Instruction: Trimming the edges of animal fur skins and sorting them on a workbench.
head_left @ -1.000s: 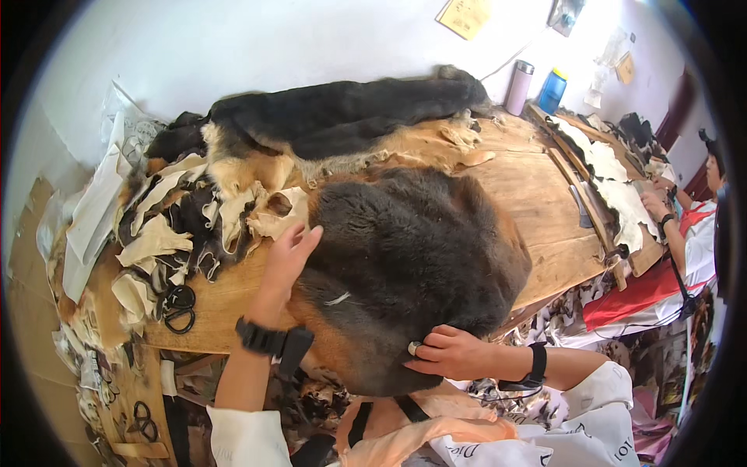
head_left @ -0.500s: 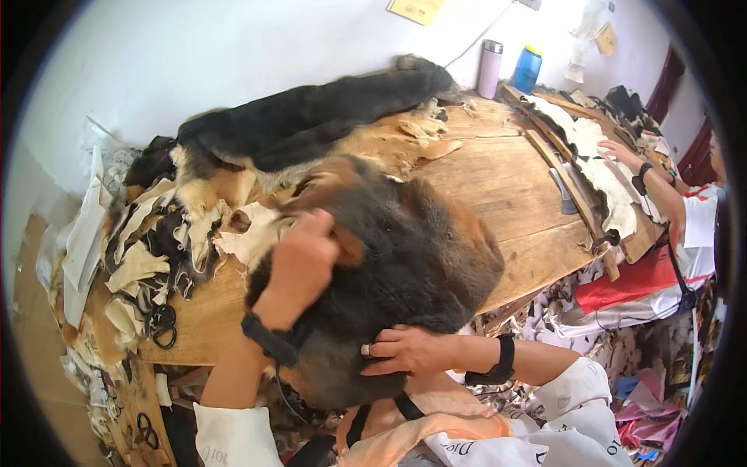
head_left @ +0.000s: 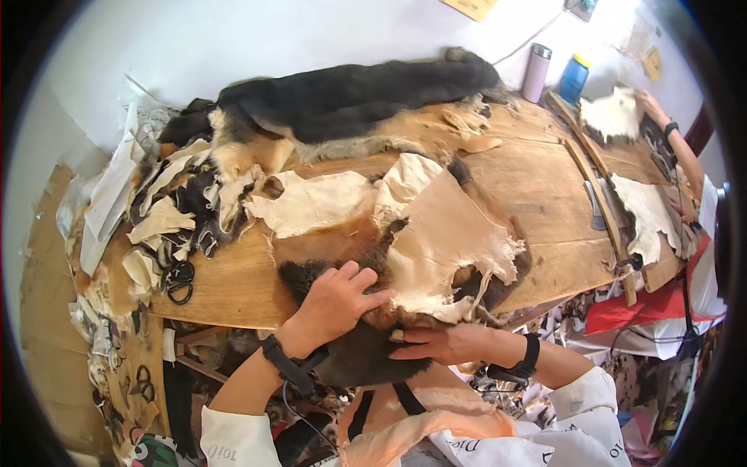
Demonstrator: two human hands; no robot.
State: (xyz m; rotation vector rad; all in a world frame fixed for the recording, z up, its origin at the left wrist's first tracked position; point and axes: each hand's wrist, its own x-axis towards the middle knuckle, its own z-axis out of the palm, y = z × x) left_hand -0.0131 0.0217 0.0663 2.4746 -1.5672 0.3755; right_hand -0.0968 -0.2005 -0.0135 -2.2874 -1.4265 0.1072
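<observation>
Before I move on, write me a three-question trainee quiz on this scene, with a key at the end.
1. True or false: of the wearer's two hands, only the left hand has a black band at its wrist.
2. Which stands beside the pink bottle near the wall? A, a bowl; B, a blue bottle with a yellow lid; C, a lamp.
3. Fill in: the fingers of the right hand lie over dark ____, while pale hide faces up just beyond.

Key: 1. False, the right wrist has one too. 2. B. 3. Fur.
</observation>
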